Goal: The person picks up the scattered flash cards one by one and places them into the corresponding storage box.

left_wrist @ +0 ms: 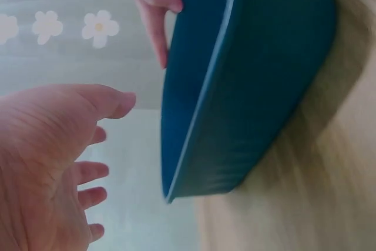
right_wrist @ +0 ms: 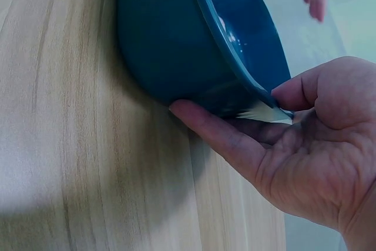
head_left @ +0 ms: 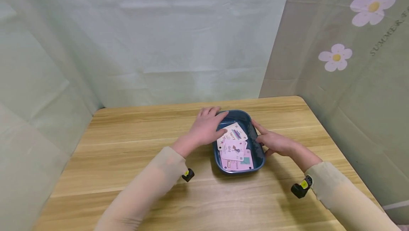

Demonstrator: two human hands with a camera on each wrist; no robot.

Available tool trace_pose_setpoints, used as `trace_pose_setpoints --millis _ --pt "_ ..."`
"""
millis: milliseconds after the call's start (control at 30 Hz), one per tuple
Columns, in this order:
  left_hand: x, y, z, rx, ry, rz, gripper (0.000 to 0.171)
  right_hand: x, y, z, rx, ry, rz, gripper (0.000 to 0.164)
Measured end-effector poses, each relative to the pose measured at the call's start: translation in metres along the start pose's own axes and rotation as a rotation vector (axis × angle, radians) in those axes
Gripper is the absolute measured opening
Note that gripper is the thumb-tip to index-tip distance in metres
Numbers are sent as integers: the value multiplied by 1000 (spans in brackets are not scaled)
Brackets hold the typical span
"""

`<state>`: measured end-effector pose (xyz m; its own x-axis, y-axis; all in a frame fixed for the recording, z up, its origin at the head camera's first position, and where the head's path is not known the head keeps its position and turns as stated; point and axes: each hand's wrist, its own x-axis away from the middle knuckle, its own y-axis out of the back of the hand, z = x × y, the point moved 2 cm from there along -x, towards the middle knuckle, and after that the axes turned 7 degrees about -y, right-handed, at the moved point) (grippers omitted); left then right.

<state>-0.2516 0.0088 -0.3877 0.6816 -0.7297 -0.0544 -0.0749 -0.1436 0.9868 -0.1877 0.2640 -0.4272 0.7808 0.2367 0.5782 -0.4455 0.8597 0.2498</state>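
Observation:
A dark blue plastic bin (head_left: 239,115) holds several picture cards, among them a "ferry" card (head_left: 240,134), an "ant" card (head_left: 230,154) and a "book" card (head_left: 247,166). My right hand (head_left: 277,143) grips the bin's right side. In the right wrist view, the thumb of that hand (right_wrist: 317,139) hooks over the rim while its fingers lie against the outer wall. Over the bin's left edge hovers my left hand (head_left: 206,128), fingers spread. The left wrist view has this hand (left_wrist: 47,157) apart from the bin wall (left_wrist: 258,74), with nothing in it.
Under the bin is a wood-grain table (head_left: 134,160). A pale curtain (head_left: 179,46) hangs behind it, and a flowered curtain (head_left: 338,92) runs along the right side. Each wrist wears a small black camera (head_left: 300,189).

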Motion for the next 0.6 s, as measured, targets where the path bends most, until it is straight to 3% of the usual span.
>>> trace_pose_setpoints --millis 267,600 --pt "26 22 20 29 39 -101 77 -1 1 0 -10 3 5 80" --pt "64 27 48 34 93 -148 78 1 3 0 46 19 -30 81"
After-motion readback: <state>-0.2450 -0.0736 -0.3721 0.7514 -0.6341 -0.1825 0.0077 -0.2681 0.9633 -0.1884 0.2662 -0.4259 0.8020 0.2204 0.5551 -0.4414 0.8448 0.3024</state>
